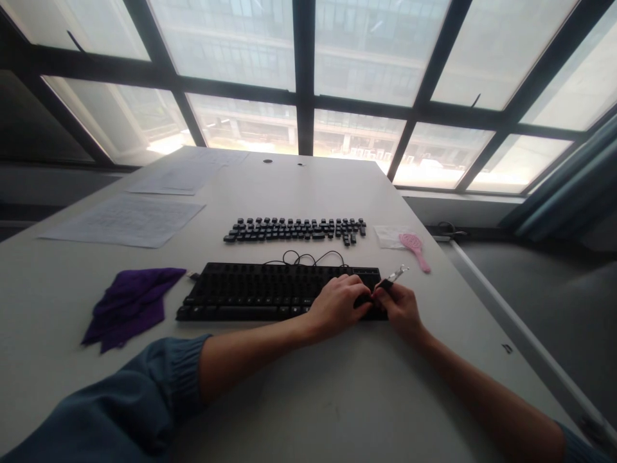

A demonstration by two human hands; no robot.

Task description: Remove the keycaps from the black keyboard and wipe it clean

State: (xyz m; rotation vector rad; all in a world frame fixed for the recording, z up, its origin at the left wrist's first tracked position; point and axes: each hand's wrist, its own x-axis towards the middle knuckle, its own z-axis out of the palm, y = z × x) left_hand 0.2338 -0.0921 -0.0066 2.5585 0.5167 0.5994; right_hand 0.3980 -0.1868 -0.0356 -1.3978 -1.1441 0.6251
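A black keyboard [250,289] lies across the table in front of me, with many of its keycaps off in the upper rows. My right hand [400,308] is closed at the keyboard's right end around a keycap puller [395,275], whose wire end points up and away. Beside it, my left hand [337,305] rests over the number-key side, thumb and fingers bent together close to the right fingertips. What the left fingers pinch, if anything, is hidden. Behind the keyboard, loose black keycaps [294,230] stand in rows.
A purple cloth [130,305] lies left of the keyboard, near its USB plug [193,276]. A pink brush [414,251] and a clear plastic bag [387,236] are at the right. Paper sheets [125,220] lie far left. The cable [306,257] loops behind the keyboard.
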